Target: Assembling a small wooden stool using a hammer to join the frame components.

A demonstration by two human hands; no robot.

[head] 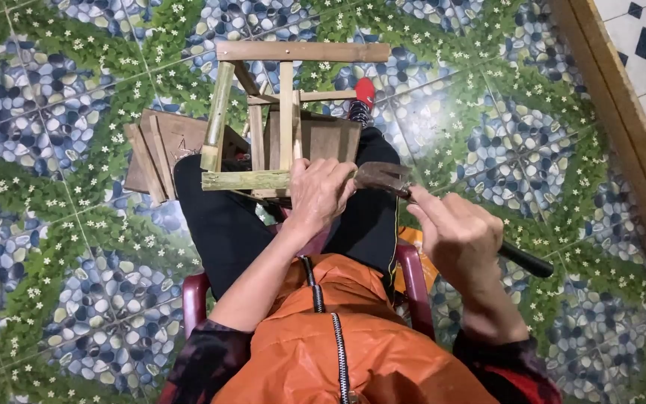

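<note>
Currently seated in a dark red plastic chair (413, 273), orange zipped jacket (338, 352) and black trousers (226, 217) in lower centre.

Left hand (319, 191): closed around the near green bamboo rail (244, 180) of a bamboo frame (285, 112), at its right end. Frame resting on the lap, tilted away from the body; near rail lying left to right, 1 thick green post (218, 112) rising toward the top rail.

Right hand (461, 239): gripping the black handle (525, 259) of a hammer (383, 178). Long axis running from lower right up to upper left; rusty head pointing left, just beside the left hand's fingers; contact with the rail not determinable.

Brown wooden boards (166, 150) behind the frame, on the patterned pebble-and-leaf floor (54, 247).
</note>
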